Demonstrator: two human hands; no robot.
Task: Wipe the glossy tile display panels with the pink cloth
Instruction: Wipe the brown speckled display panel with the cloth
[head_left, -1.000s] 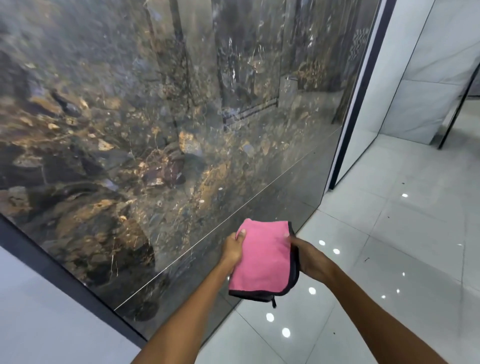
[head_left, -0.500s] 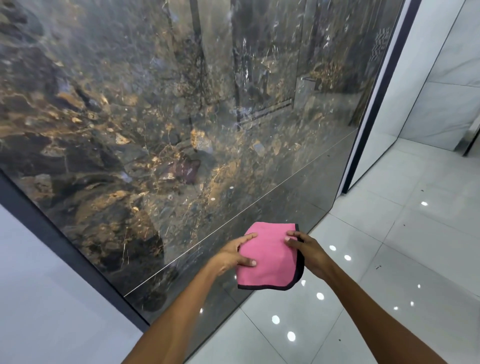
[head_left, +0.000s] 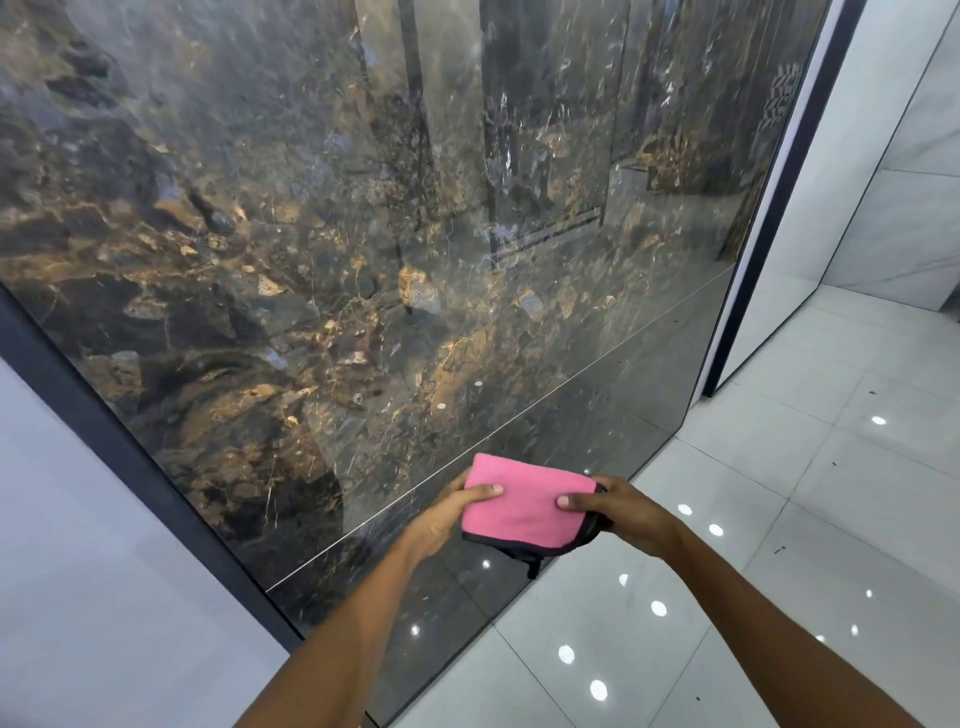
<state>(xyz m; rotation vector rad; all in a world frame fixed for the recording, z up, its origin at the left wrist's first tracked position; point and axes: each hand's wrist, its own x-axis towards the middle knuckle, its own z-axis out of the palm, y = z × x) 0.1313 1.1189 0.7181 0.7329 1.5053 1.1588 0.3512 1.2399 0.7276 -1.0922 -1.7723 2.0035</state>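
Note:
A folded pink cloth (head_left: 524, 506) with a black hem is held flat in the air in front of the lower part of a large glossy dark marble panel (head_left: 363, 234) with gold veins. My left hand (head_left: 447, 514) pinches the cloth's left edge, thumb on top. My right hand (head_left: 618, 512) pinches its right edge, thumb on top too. The cloth is just off the panel and does not plainly touch it. A thin seam runs across the panel a little above my hands.
A dark frame strip (head_left: 104, 431) borders the panel on the left, with a pale grey panel (head_left: 78, 597) beyond. Another dark strip (head_left: 779, 197) and white panels (head_left: 904, 182) stand to the right. Glossy white floor tiles (head_left: 779, 519) reflect ceiling lights.
The cloth has been folded from a hanging, upright shape into a flatter, wider pad between both hands. The view has shifted so the panel fills more of the frame.

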